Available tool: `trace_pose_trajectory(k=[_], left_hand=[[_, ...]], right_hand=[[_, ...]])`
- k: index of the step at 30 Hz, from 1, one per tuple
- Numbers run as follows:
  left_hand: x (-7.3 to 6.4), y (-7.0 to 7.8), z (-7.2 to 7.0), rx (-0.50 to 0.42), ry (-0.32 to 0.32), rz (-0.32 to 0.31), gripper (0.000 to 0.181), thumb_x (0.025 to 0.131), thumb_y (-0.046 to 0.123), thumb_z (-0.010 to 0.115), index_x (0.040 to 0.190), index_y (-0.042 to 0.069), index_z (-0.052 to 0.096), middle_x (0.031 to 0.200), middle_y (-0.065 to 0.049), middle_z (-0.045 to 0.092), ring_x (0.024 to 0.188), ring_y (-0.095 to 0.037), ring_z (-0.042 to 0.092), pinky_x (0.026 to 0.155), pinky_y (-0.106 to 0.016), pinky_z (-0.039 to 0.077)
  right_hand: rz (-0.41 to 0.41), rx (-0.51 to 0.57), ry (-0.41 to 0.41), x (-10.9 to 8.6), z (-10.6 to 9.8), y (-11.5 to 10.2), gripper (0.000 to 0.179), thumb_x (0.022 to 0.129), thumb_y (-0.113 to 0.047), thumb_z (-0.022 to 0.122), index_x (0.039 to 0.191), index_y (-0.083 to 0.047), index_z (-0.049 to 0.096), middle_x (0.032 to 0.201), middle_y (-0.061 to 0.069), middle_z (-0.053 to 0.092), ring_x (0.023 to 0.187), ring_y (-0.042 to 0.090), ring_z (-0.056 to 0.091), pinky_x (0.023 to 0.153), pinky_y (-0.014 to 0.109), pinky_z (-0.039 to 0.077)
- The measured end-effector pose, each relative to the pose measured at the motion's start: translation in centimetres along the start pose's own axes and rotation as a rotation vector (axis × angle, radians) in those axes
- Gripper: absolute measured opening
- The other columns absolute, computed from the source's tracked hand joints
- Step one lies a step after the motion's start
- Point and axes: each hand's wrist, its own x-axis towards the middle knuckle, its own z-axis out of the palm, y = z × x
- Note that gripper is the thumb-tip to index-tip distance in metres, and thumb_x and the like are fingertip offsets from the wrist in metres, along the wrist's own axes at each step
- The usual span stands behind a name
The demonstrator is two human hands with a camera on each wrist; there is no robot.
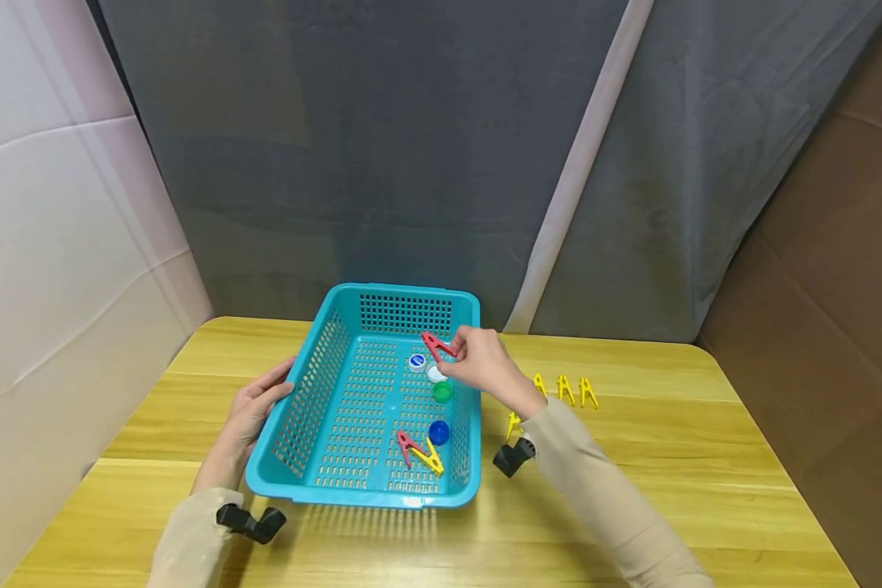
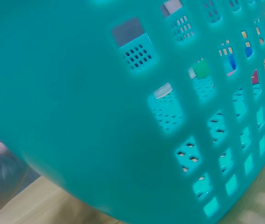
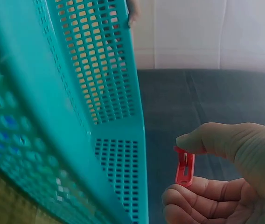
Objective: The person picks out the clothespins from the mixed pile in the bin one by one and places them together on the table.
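Note:
A turquoise plastic basket point(image 1: 360, 494) with slotted walls stands on the wooden table. My left hand point(image 1: 253, 406) holds its left rim. Over the basket's right side, my right hand point(image 1: 485, 363) pinches a red clothespin point(image 3: 185, 170) between thumb and fingers. Inside the basket lie a white cap with a blue top point(image 1: 416, 363), a white cap point(image 1: 436, 374) partly under the right hand, a green cap point(image 1: 443, 392) and a blue cap point(image 1: 438, 432). Another red clothespin point(image 1: 406, 445) and a yellow clothespin point(image 1: 430, 459) lie touching near the basket's front.
Several yellow clothespins point(image 1: 565, 389) are on the table right of the basket, one point(image 1: 514, 425) partly behind the right sleeve. Grey cloth point(image 1: 412, 163) hangs behind the table, a white sheet point(image 1: 66, 204) at the left, a brown panel point(image 1: 823, 327) at the right.

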Motion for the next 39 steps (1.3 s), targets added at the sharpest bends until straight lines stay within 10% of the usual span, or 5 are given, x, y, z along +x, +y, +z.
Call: trace_pose_trajectory(k=[39], left_hand=[[0.0, 0.0, 0.0, -0.006, -0.017, 0.011, 0.036, 0.094, 0.0, 0.053, 0.123, 0.017, 0.063, 0.107, 0.014, 0.065, 0.095, -0.005, 0.064, 0.076, -0.023, 0.054]], right_hand=[[0.143, -0.065, 0.179, -7.7, -4.9, 10.1, 0.022, 0.077, -0.012, 0.074, 0.083, 0.001, 0.058, 0.069, 0.005, 0.056, 0.059, 0.016, 0.048, 0.052, 0.027, 0.041]])
